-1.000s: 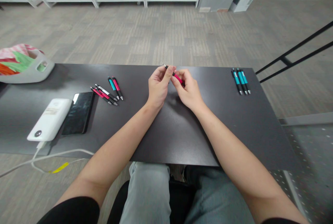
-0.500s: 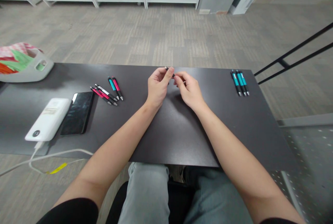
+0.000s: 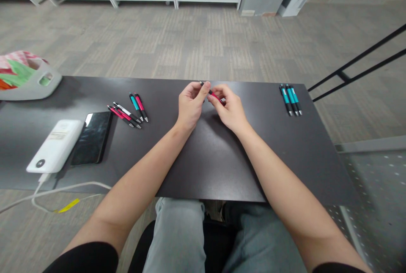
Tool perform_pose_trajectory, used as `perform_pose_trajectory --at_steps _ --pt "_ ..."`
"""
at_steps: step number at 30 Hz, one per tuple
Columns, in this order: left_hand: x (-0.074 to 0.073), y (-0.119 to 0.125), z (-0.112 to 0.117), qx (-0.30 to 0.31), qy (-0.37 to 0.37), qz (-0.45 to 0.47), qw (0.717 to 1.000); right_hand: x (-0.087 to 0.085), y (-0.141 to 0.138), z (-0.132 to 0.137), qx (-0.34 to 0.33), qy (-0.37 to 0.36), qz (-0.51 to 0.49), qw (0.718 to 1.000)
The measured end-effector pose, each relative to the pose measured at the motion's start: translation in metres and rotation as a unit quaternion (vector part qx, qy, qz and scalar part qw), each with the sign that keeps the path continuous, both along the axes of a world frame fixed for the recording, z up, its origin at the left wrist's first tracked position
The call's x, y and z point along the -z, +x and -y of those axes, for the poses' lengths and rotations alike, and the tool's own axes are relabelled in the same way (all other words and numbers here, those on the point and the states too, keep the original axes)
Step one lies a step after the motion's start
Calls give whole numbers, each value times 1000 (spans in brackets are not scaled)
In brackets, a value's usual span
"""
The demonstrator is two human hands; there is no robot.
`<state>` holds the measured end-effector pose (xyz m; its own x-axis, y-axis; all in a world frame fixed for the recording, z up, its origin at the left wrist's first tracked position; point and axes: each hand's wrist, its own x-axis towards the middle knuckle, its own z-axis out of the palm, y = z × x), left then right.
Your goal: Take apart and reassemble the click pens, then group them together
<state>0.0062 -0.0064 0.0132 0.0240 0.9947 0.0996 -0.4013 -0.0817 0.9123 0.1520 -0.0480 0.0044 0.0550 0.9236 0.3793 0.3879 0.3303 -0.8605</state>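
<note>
Over the far middle of the table, my left hand (image 3: 191,106) is closed, its thumb and fingers pinching the dark end of a pink-and-black pen (image 3: 217,96). The pen slants down to the right into my right hand (image 3: 231,110), whose thumb and fingers close on its pink barrel. Part of the pen is covered by the fingers. Left of my hands lies a loose group of pens: a teal one (image 3: 134,102), a white one (image 3: 126,111) and several pink ones. Far to the right, three teal pens (image 3: 291,100) lie side by side.
A black phone (image 3: 91,139) and a white power bank (image 3: 57,144) with a cable (image 3: 76,185) lie on the dark table (image 3: 203,167) at left. Behind them stands a light container (image 3: 47,85) with colourful packaging. A black metal frame (image 3: 358,70) rises off the right edge.
More of the pen's pink barrel shows between my hands, as the right-hand fingers have shifted along it. My left hand keeps its pinch. The view has shifted slightly.
</note>
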Motion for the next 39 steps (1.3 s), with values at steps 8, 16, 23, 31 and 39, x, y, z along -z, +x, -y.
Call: perform_pose_trajectory --at_steps 8,16,23,31,39 --pt "3 -1 -2 9 5 -17 1000 -1 2 3 -37 -5 23 999" --pt "1 -3 -4 -17 1 -19 1000 7 5 -3 -15 19 54 998" --pt "-5 -7 -5 -29 -1 -20 999 3 6 3 0 6 60 998" --pt "0 -21 -25 -72 25 -16 997 3 11 -1 18 16 66 998" --pt "11 -26 -32 -71 30 -17 997 9 18 -8 84 7 17 996"
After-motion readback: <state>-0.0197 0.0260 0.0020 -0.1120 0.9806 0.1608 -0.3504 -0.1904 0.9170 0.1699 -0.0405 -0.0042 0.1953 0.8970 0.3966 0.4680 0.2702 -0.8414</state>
